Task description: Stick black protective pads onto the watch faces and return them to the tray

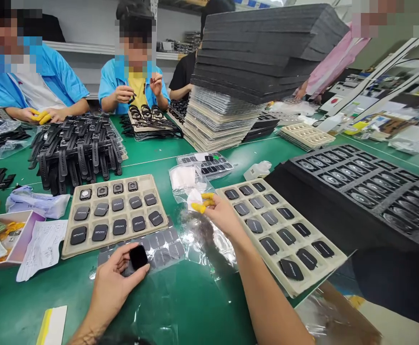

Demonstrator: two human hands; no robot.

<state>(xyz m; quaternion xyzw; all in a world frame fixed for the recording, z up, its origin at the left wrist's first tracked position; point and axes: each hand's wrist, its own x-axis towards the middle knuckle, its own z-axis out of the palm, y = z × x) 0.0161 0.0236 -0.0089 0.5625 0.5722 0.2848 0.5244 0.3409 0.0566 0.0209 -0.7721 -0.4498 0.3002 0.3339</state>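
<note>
My left hand (pixel 114 282) is closed on a small black watch case (pixel 138 257), held just above the green table near its front edge. My right hand (pixel 220 213) reaches forward with yellow finger cots on thumb and forefinger, pinching a white wipe (pixel 195 197) from a clear bag (pixel 186 179). A beige tray (pixel 114 249) of black watch cases lies left of it. A second beige tray (pixel 317 282) of cases lies to the right. A sheet of clear film pieces (pixel 161 247) lies under my left hand.
A pile of black watch straps (pixel 74 151) sits behind the left tray. A tall stack of black and beige trays (pixel 252 72) stands centre back. A black tray (pixel 360 187) of parts lies right. Three people sit across the table; papers and boxes lie left.
</note>
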